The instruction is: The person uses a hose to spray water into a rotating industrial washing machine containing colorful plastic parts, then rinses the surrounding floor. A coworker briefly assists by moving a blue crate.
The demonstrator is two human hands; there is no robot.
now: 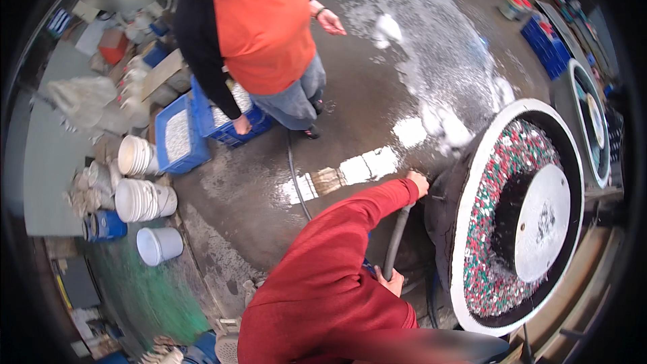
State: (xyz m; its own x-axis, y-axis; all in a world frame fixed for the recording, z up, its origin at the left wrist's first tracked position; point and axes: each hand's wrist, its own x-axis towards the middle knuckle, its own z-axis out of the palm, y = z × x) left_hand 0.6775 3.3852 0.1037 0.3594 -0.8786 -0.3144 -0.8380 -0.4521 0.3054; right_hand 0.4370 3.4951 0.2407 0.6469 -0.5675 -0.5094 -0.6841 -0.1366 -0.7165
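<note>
My left hand [418,183] reaches out in a red sleeve and grips the top end of a grey hose [397,236], where it meets the dark side of a large round tub [465,243]. My right hand [391,281] is closed on the lower part of the same hose, close to my body. The white-rimmed tub is tilted toward me. It holds a ring of small red, green and white pieces [495,229] around a pale centre disc [542,222].
A person in an orange and black top [263,27] bends over blue crates [222,121] of pale parts. White bucket stacks [141,178] and a single bucket [158,244] stand at left. White foam [418,47] covers the wet concrete floor. A second tub [590,121] is at right.
</note>
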